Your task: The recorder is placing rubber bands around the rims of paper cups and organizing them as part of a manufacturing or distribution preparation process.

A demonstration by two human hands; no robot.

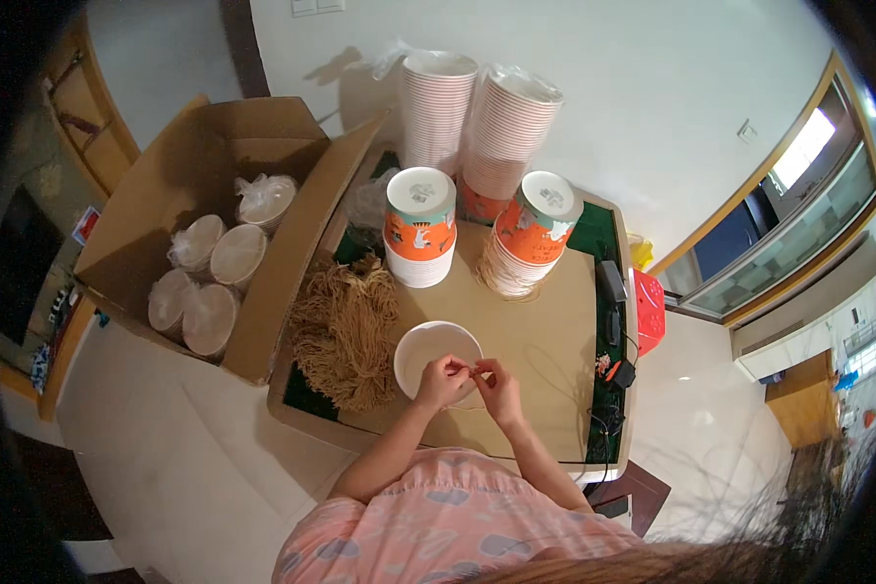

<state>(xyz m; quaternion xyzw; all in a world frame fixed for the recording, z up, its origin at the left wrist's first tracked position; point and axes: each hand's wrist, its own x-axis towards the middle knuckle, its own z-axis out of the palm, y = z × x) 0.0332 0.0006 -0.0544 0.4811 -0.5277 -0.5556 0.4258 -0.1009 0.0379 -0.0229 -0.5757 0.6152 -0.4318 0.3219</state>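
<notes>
- Two hands: one left hand (443, 382), one right hand (497, 393)
- One white bowl (420, 348) at the near side of the table (565, 336)
- Two short upturned cup stacks (420, 238), left and right
- Two tall cup stacks (439, 112), far side
- One tan fibre heap (344, 336), left
- One cardboard box (302, 243), left, with five wrapped bundles (237, 255) visible
- One red stool (649, 313), right

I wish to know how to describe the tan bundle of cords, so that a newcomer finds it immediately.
Find the table, right of the big open cardboard box. On its left side, between the box and the round white tub, lies the tan bundle of cords. Its thick, shaggy heap of strands sets it apart from the smooth tub.
</notes>
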